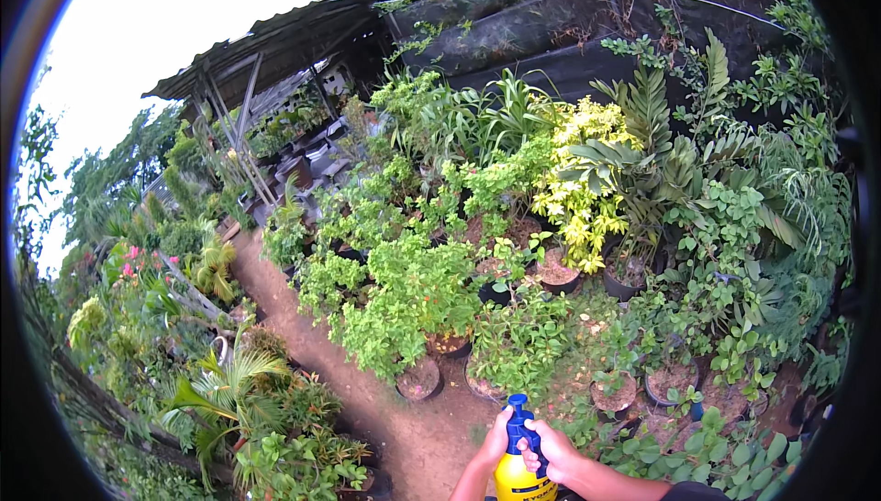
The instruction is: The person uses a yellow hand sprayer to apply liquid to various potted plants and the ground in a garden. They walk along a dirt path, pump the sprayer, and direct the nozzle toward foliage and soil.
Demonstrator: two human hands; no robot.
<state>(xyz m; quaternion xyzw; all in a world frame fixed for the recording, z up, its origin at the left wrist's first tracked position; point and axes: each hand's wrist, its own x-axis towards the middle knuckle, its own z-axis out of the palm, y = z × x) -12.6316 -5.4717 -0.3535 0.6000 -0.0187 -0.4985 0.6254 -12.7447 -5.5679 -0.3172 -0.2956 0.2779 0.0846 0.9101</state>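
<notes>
At the bottom of the view stands a pump pressure sprayer (521,477) with a yellow tank that bears writing. Its blue pump head (517,425) points up and away from me. My left hand (494,440) is wrapped around the left side of the blue head, thumb near the plunger. From the right, my right hand (553,451) grips the blue handle, its fingers curled round it and the thumb near the top. The lower part of the tank is cut off by the picture's edge.
A dirt path (275,288) runs from front to back left. Potted bushes (420,288) line its right side, with a yellow-leaved shrub (585,177) behind. Palms and shrubs (234,391) crowd the left. Black netting (509,33) and a corrugated-roof shed (275,40) stand behind.
</notes>
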